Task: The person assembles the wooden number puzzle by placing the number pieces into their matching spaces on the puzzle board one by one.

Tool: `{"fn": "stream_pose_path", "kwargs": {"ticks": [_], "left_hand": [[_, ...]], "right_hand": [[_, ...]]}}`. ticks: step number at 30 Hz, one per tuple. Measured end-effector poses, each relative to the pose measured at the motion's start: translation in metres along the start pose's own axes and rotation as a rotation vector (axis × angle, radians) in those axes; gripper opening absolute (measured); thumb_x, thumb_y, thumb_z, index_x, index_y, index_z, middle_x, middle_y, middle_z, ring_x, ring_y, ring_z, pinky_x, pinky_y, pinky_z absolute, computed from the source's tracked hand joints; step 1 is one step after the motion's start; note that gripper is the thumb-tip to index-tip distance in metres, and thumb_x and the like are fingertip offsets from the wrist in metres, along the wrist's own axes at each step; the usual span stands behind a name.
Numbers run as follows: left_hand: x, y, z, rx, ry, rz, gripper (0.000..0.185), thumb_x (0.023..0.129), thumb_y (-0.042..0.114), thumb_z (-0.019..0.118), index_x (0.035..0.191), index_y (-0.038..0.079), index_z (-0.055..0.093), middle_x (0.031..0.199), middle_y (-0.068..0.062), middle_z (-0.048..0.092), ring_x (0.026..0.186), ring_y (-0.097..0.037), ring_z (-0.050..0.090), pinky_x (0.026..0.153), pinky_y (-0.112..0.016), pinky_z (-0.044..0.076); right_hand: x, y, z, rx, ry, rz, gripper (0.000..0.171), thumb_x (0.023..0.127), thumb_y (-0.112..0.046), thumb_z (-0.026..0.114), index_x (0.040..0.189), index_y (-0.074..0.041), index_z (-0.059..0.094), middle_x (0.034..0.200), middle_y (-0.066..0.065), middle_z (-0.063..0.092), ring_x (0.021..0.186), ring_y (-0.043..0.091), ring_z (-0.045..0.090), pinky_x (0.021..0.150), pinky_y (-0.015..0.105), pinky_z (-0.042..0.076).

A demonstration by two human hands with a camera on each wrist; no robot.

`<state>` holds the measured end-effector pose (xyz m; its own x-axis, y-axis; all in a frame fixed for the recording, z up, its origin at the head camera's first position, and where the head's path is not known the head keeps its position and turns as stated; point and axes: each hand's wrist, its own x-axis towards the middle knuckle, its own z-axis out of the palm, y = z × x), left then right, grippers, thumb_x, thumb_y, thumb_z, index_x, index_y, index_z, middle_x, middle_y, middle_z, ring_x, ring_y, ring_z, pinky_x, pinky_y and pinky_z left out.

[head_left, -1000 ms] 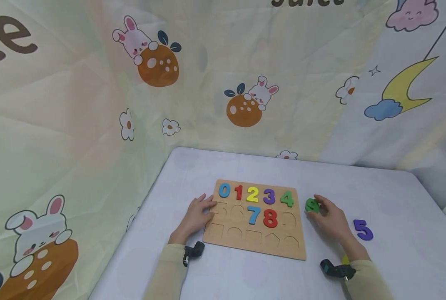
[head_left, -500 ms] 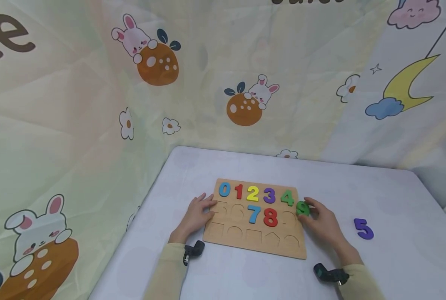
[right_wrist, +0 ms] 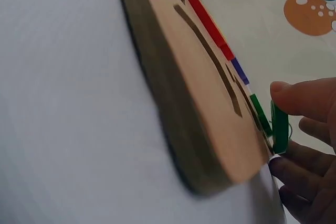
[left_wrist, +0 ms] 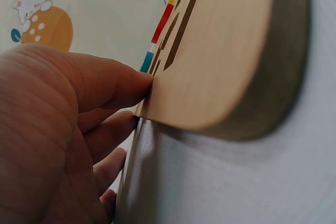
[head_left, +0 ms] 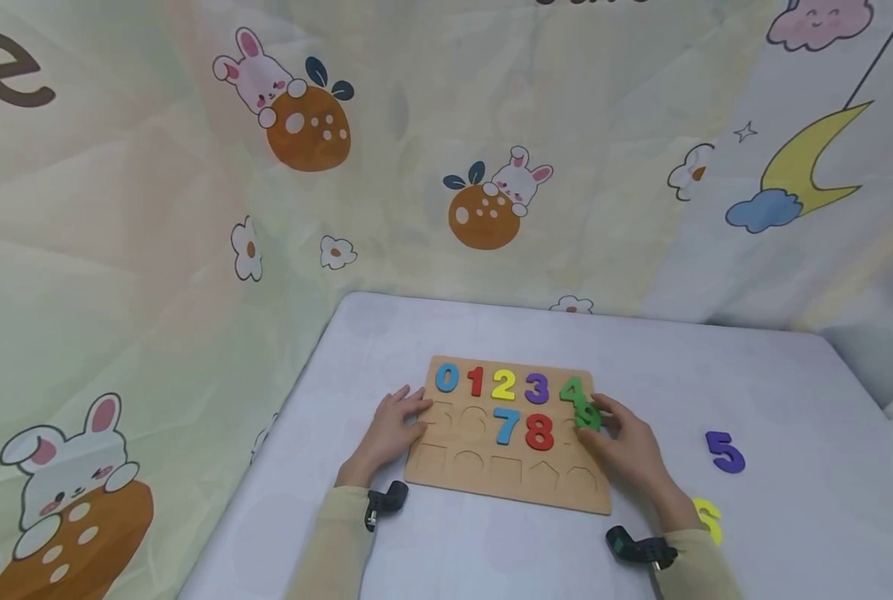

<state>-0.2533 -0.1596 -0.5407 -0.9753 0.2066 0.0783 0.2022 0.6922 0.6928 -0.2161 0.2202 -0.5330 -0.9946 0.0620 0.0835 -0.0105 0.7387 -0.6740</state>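
Observation:
A wooden number puzzle board point(head_left: 491, 492) lies on the table. Seated in it are the blue 0 point(head_left: 447, 377), red 1, yellow 2, purple 3, green 4 point(head_left: 571, 390), blue 7 point(head_left: 506, 425) and red 8 point(head_left: 539, 432). My left hand point(head_left: 388, 433) holds the board's left edge, thumb on top and fingers along the side, as the left wrist view shows. Between thumb and fingertips, my right hand point(head_left: 626, 442) pinches the green number 9 point(right_wrist: 280, 129). The 9 is tilted over the board's right edge and overlaps the lower part of the 4 in the head view.
A purple 5 point(head_left: 725, 452) lies on the white table point(head_left: 799, 392) to the right. Nearer, a yellow number piece point(head_left: 707, 518) is partly hidden by the right forearm. Outlined recesses show in the board's middle and bottom rows. A printed cloth point(head_left: 393, 167) hangs behind the table.
My right hand has carried the green 9 leftward from beside the board to over its right edge. The yellow piece has come into sight past the forearm. My left hand stays at the board.

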Motion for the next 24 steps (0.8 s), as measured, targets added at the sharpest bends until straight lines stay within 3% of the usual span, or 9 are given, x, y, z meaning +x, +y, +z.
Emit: {"fn": "stream_pose_path", "kwargs": {"ticks": [8,24], "left_hand": [[0.000,0.000,0.000,0.013,0.001,-0.009,0.038,0.082,0.016,0.063,0.120,0.016,0.060,0.138,0.006,0.042,0.136,-0.020,0.021,0.113,-0.041,0.007],[0.001,0.000,-0.001,0.020,0.001,0.012,0.038,0.082,0.016,0.062,0.120,0.016,0.060,0.138,0.005,0.042,0.136,-0.019,0.022,0.113,-0.039,0.006]], "right_hand": [[-0.006,-0.005,0.006,0.024,0.007,-0.007,0.070,0.079,-0.033,0.068,0.139,-0.014,0.036,0.132,0.013,0.047,0.117,0.035,0.046,0.093,0.054,0.040],[-0.012,-0.006,0.007,0.016,-0.026,-0.129,0.073,0.073,-0.016,0.074,0.137,-0.009,0.038,0.134,0.013,0.045,0.126,0.034,0.037,0.101,0.048,0.035]]}}
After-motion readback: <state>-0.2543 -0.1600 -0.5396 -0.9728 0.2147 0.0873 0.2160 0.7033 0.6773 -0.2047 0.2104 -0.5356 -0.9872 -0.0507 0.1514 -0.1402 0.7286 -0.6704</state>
